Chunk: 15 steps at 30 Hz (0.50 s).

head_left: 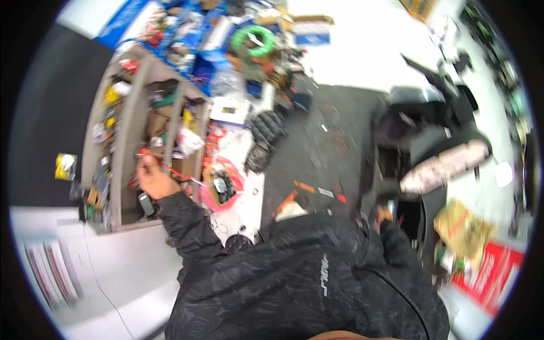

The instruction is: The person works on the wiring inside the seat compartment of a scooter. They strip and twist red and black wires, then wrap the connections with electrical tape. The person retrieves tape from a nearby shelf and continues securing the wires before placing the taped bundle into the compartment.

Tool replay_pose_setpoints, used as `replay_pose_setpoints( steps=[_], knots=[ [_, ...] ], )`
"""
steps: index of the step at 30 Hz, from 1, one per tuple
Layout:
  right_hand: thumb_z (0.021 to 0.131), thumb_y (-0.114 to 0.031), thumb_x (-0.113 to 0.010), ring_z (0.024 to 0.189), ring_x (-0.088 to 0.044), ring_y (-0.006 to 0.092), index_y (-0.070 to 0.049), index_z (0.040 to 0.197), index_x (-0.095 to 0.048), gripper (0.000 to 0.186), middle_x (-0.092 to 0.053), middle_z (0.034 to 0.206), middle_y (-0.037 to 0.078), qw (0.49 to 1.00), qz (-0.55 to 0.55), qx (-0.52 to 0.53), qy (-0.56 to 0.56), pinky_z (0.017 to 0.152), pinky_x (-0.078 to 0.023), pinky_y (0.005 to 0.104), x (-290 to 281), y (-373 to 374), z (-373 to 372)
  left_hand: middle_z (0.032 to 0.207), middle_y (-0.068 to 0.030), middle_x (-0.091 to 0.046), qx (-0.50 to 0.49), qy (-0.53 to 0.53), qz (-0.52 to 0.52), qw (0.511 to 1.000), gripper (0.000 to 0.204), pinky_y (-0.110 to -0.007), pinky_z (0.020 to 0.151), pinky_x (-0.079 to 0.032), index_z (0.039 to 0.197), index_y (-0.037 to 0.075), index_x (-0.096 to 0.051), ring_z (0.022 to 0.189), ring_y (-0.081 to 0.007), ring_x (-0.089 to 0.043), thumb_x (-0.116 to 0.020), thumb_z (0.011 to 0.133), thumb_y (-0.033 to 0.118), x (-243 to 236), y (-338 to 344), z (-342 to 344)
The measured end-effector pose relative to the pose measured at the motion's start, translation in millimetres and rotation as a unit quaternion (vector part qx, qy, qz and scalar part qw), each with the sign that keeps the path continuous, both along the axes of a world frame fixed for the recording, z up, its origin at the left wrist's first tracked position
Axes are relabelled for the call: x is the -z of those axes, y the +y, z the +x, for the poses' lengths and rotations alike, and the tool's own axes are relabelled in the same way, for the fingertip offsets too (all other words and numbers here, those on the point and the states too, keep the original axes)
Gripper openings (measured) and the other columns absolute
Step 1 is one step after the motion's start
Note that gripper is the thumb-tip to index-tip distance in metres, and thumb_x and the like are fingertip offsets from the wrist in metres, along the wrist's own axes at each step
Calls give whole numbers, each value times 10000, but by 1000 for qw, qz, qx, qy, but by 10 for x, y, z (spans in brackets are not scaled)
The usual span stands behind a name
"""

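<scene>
Blurred green coil (270,43) among mixed clutter, blue-and-white carton (313,34) just right of it, yellow packet (66,166) at far left, crumpled brown paper bag (466,231) above a red-and-white box (494,277) at lower right.

Jacket (249,266): matt cloth. Shelf unit (134,113): matt (blur on my feed hides texture). I read brown packet (464,229) as crumpled paper.
</scene>
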State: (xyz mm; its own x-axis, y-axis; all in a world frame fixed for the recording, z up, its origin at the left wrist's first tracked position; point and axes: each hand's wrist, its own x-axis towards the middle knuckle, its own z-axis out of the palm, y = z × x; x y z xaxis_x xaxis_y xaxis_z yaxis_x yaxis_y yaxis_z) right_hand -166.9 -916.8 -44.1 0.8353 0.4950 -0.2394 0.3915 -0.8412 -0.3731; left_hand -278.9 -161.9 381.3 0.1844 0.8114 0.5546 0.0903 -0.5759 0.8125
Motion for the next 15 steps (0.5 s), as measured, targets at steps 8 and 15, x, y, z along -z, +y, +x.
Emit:
replay_pose_setpoints(
  steps=[8,15],
  knots=[
    [973,-321,-597,909,-719,383,-87,984,-763,287,-746,942,170,974,-80,-71,199,813,-552,479,1016,-98,654,955,-69,-726,-33,-180,-113,977,133,-291,764,-549,1056,-1,-692,798,-143,-667,-765,1007,100,136,-455,-518],
    [996,-246,-609,781,-719,313,-60,1112,-772,273,-728,876,132,947,-10,111,301,680,-558,453,445,971,1619,914,-12,-689,-132,-144,-54,979,159,-230,753,-510,1015,0,-669,788,-79,-601,-810,960,52,109,-134,-778]
  ],
)
